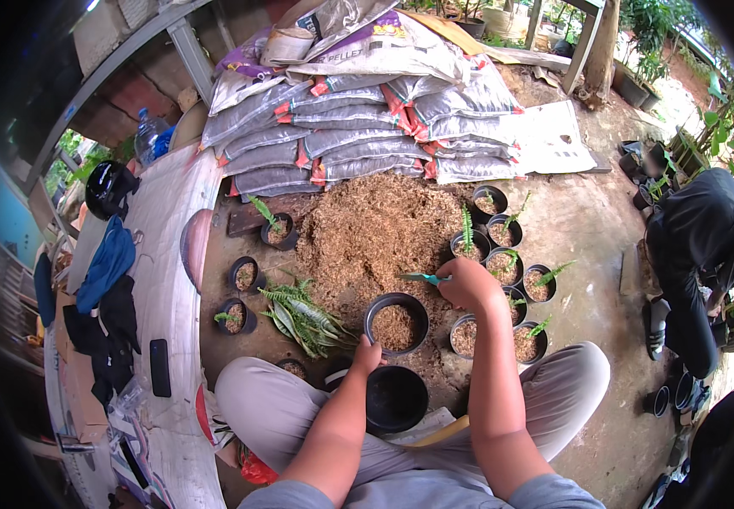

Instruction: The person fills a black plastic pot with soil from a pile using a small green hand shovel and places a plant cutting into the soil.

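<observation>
My left hand (367, 356) grips the near-left rim of a black plastic pot (397, 323), partly filled with brown, fibrous potting medium. In my right hand (467, 280) is a small trowel (419, 277) with a teal handle; its blade rests at the near side of a large heap of the same loose medium (380, 223). An empty black pot (397, 399) stands between my legs, just below the one I hold. Left of the held pot lies a bunch of cut fern fronds and variegated leaves (306, 315).
Several small potted ferns (504, 267) crowd the right side of the heap, with more pots (246, 275) at left. Stacked sacks (360, 127) rise behind. A low platform (173, 318) holds a helmet (110, 189) and a phone (160, 368). Another person (698, 254) crouches at right.
</observation>
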The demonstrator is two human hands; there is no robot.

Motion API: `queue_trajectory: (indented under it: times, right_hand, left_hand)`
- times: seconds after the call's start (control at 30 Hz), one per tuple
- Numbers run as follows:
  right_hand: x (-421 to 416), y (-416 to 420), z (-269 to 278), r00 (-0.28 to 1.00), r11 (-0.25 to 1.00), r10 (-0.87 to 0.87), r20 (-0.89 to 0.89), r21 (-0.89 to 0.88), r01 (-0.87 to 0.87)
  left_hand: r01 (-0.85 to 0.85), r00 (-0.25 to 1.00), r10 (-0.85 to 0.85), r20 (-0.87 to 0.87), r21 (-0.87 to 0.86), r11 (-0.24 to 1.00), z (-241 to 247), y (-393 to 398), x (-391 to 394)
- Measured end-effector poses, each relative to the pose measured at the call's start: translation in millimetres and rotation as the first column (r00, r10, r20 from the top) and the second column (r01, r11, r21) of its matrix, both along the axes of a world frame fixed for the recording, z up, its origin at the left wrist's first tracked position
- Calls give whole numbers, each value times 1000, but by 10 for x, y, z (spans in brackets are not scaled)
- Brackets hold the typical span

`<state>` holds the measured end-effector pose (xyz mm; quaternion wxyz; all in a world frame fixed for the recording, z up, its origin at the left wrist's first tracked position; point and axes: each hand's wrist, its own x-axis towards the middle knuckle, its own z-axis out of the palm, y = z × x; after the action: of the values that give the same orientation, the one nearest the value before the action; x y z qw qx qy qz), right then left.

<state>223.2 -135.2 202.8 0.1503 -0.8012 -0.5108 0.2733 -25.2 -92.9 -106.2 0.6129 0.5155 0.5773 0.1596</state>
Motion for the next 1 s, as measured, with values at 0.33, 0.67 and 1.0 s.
queue_trajectory:
  times: [0.33, 0.67, 1.0]
  right_hand:
    - [-749, 357, -1009, 863, 892, 430, 263, -268, -363]
    - [-499, 343, -947, 905, 927, 358, 229, -203, -315]
    - [-741, 262, -1443, 916, 942, 326, 235, -166, -292]
  left_hand:
    - [184, 979, -167, -115, 164, 969, -415, 162, -209]
    - [143, 976, -128, -178, 68, 987, -100, 21, -13]
    - [205, 950, -169, -264, 115, 972, -352, 89, -58]
